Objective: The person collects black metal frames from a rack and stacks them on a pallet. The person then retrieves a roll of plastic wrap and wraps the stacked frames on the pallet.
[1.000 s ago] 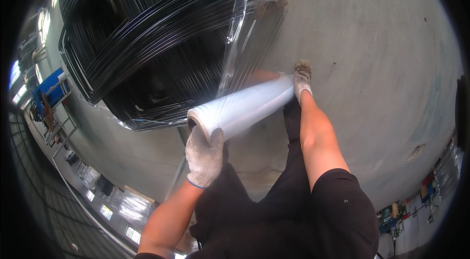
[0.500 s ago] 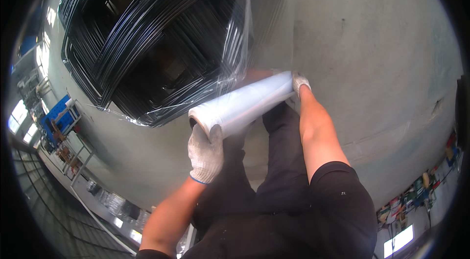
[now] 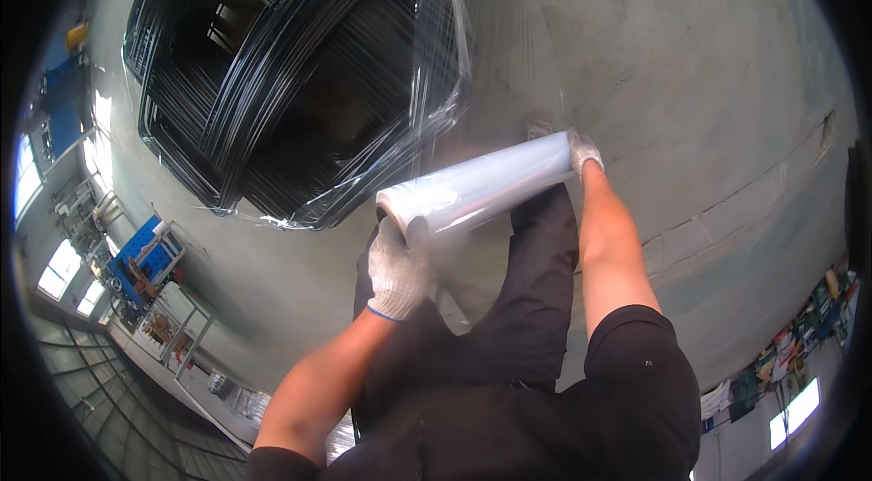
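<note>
Between my hands lies a thick roll of clear stretch film (image 3: 481, 181), slanting up to the right. My left hand (image 3: 398, 267), in a white knit glove, grips its near left end at the cardboard core. The gloved right hand (image 3: 584, 154) holds the far right end; its fingers are partly hidden behind the roll. From the roll a see-through sheet of film (image 3: 445, 72) runs up to a big stack of black bent metal rods or frames (image 3: 272, 54). Film wraps the stack's lower edge and right side, with crumpled bits at the bottom corner.
Grey concrete floor (image 3: 690, 99) spreads to the right, with a long crack. On the far left stand a blue panel (image 3: 150, 249) and a metal rack (image 3: 186, 336). A pile of mixed items (image 3: 781, 363) lies at the lower right.
Both hands have shifted right with the roll, away from the stack. The film stays stretched between roll and stack. My legs have moved and the view has turned slightly.
</note>
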A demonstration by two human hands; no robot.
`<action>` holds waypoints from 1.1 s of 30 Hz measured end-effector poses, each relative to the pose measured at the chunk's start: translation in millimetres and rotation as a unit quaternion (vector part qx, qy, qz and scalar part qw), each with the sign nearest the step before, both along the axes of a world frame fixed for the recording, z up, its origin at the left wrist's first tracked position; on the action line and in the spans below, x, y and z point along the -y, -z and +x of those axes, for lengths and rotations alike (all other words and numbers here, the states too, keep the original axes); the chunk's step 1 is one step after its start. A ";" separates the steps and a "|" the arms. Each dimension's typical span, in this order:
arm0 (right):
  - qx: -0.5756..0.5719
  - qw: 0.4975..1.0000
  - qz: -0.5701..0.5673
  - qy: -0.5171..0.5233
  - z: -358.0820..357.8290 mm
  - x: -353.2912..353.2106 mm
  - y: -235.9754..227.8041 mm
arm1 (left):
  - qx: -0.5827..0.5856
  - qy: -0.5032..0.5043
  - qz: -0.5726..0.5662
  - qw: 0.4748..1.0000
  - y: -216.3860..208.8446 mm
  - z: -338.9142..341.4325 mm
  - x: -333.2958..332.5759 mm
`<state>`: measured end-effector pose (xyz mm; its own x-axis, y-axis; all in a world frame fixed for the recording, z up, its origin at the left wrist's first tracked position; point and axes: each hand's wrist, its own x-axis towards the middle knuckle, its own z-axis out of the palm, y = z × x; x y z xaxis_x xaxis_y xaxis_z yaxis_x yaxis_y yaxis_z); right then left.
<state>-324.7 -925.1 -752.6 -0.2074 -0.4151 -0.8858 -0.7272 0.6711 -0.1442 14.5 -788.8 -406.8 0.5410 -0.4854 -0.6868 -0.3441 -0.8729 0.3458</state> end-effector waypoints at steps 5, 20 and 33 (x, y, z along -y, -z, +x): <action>0.004 0.998 -0.022 0.059 1.2 -58.4 8.3 | 0.006 0.066 -0.002 0.998 12.5 38.1 -45.6; -0.002 0.997 0.014 0.074 60.8 -141.8 66.3 | 0.012 0.060 -0.037 0.997 39.0 43.8 -103.9; 0.017 0.991 -0.005 0.132 119.5 -198.1 81.5 | 0.023 0.079 -0.006 0.997 59.1 110.8 -122.2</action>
<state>-205.2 -727.0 -834.1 -0.2806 -0.3586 -0.8903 -0.5212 0.8358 -0.1723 125.3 -666.7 -465.9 0.4878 -0.5755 -0.6564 -0.4933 -0.8021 0.3367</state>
